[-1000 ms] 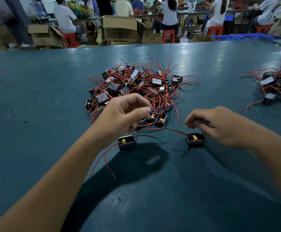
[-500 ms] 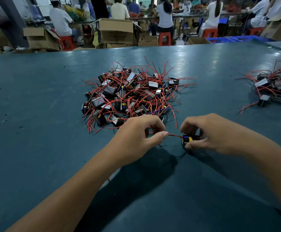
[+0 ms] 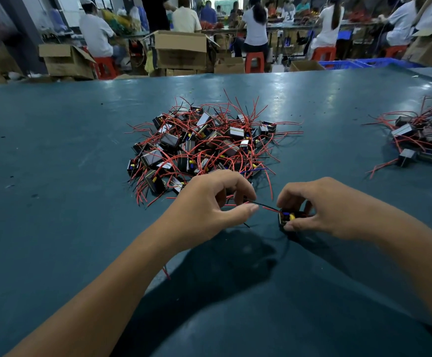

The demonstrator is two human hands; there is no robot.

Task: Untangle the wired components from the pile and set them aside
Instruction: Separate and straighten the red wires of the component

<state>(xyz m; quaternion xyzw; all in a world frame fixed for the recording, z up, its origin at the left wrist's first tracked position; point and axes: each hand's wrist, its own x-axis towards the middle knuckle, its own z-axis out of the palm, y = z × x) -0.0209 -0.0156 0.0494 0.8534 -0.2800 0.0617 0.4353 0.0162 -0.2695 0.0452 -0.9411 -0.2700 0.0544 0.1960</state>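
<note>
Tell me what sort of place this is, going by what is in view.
Most likely a factory assembly floor. On the green worktable lies a pile of wired components; behind it, people on red stools work along benches, among open cardboard boxes.

Small black wired component point(image 3: 288, 218): mostly covered by right hand point(image 3: 320, 210).
Second red-wired heap point(image 3: 426, 137): cut by right edge.

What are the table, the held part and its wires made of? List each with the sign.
Table: teal sheet, probably vinyl or rubber; dull sheen, scuffs.
Part: looks like black moulded plastic, matte, with yellow and blue inserts.
Wires: red and black plastic-looking insulation, thin, bending freely; core unseen.
</note>
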